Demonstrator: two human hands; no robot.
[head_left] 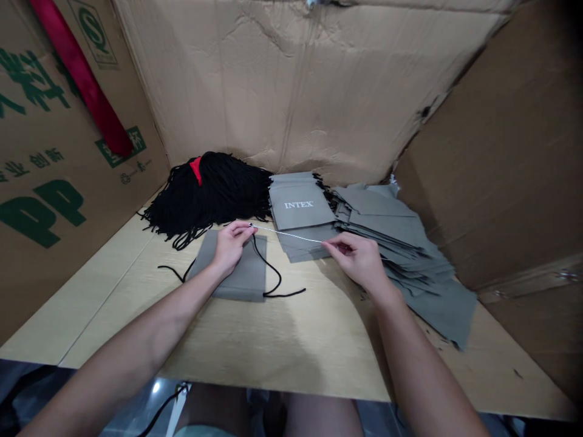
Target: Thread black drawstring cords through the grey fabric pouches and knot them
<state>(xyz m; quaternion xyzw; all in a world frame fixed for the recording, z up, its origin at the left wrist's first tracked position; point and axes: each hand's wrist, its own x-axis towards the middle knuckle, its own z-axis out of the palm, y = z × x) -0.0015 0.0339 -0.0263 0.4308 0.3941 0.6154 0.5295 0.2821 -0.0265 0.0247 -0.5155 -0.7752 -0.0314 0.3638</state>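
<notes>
Between my two hands a thin, silvery wire-like strand (291, 234) stretches almost straight. My left hand (230, 247) is closed in a pinch on a black cord (277, 272), right where the strand meets it. My right hand (357, 258) pinches the strand's other end between thumb and fingers. Under my left hand a flat grey fabric pouch (243, 284) lies on the table, its upper part partly covered by the hand. Black cord comes out at both sides of the pouch, with loose ends on the tabletop.
A large bundle of black cords (218, 188) with a red tie lies at the back left. Beside it is a stack of grey pouches (300, 206) printed INTEX. Many loose grey pouches (392, 218) spread to the right. Cardboard walls (273, 91) enclose the wooden table (255, 352).
</notes>
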